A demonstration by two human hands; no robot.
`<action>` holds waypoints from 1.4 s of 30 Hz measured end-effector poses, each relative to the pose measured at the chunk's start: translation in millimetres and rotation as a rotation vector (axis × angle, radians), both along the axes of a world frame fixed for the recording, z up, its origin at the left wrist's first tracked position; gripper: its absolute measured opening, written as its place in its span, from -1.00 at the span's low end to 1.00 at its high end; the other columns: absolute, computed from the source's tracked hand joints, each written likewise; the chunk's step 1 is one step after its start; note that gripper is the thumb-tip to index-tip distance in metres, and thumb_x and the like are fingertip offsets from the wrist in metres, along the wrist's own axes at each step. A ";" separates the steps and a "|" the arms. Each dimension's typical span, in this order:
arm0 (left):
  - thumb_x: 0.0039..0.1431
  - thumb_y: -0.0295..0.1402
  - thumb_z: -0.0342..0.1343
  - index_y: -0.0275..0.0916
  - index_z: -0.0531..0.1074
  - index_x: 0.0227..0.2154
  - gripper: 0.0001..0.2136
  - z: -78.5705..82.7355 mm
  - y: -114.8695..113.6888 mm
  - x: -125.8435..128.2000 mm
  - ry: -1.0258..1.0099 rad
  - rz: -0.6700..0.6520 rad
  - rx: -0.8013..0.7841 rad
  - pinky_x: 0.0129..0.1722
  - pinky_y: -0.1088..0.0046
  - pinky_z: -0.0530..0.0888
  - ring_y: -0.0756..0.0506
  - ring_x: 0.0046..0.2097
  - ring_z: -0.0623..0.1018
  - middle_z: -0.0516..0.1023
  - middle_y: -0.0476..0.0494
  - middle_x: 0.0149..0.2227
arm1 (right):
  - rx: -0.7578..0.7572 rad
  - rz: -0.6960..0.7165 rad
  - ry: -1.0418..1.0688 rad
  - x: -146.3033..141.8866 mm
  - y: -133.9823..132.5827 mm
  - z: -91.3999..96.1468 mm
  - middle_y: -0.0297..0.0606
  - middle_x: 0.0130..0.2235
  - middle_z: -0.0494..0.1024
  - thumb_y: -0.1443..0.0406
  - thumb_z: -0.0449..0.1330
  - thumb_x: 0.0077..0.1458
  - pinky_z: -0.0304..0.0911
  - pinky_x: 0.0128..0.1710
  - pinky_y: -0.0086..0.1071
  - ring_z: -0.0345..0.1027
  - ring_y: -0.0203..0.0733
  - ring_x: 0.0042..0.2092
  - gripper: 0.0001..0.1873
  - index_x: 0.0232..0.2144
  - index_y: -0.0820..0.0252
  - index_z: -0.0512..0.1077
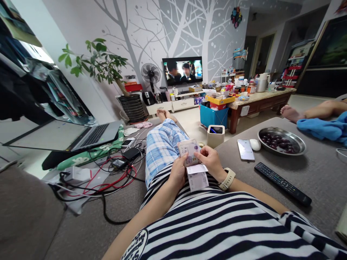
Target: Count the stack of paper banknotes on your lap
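My left hand (179, 169) grips the left edge of a stack of banknotes (188, 147), marked with a 5, above my lap. At the stack's right side my right hand (210, 159) has its thumb and fingers closed on the notes. Below the stack, loose banknotes (197, 181) lie on the striped shirt (217, 213), one of them folded or overlapping close under my hands. A pale watch (227, 179) is strapped round my right wrist. How many notes are in the stack cannot be made out.
Right of me on the grey sofa are a remote control (282, 183), a phone (245, 150), a white mouse (255, 144) and a steel bowl (302, 150) of dark fruit. Another person's foot (291, 113) rests beyond. An open laptop (94, 136) and tangled cables (127, 178) lie left.
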State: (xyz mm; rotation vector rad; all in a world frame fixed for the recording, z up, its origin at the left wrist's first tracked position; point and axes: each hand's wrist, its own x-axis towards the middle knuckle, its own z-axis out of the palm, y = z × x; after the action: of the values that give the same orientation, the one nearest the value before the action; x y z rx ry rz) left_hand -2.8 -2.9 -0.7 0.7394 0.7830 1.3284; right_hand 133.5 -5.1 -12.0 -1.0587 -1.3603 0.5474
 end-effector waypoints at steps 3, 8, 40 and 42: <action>0.21 -0.40 0.13 -0.40 0.56 -0.19 -0.80 -1.2 2.0 0.2 -0.017 0.014 -0.018 -0.03 0.17 0.60 -0.23 -0.21 0.70 0.70 -0.29 -0.30 | -0.007 -0.003 -0.005 -0.1 2.1 -0.9 -0.42 -0.55 0.35 0.03 0.27 0.07 0.11 -0.45 -0.37 0.18 -0.27 -0.48 -0.62 -0.55 0.12 0.30; 0.26 -0.41 0.09 -0.39 0.56 -0.21 -0.81 0.2 3.0 0.8 -0.022 0.065 -0.064 -0.04 0.21 0.60 -0.19 -0.23 0.69 0.71 -0.27 -0.27 | 0.001 0.023 0.000 1.0 1.7 -1.5 -0.41 -0.54 0.33 0.05 0.26 0.09 0.12 -0.44 -0.37 0.18 -0.27 -0.46 -0.65 -0.54 0.13 0.31; 0.21 -0.40 0.05 -0.39 0.56 -0.15 -0.75 -2.0 3.6 0.8 -0.032 0.067 -0.015 -0.05 0.26 0.58 -0.18 -0.19 0.68 0.71 -0.24 -0.24 | 0.095 0.086 0.066 0.8 -9.4 2.9 -0.41 -0.53 0.37 0.12 0.25 0.14 0.15 -0.43 -0.39 0.19 -0.28 -0.47 -0.72 -0.49 0.15 0.40; 0.17 -0.40 0.07 -0.38 0.56 -0.19 -0.77 -2.8 4.0 0.6 -0.016 0.054 -0.007 -0.07 0.26 0.58 -0.19 -0.21 0.68 0.71 -0.22 -0.28 | 0.082 0.092 0.077 0.8 -6.9 1.5 -0.40 -0.52 0.38 0.11 0.24 0.15 0.15 -0.42 -0.39 0.20 -0.28 -0.46 -0.73 -0.47 0.16 0.42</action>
State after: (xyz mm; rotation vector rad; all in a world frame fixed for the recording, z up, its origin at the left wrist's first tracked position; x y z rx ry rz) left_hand -2.2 1.1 -3.5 0.7057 0.7990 1.3786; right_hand 134.3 -12.0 -10.5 -0.9035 -1.3574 0.5897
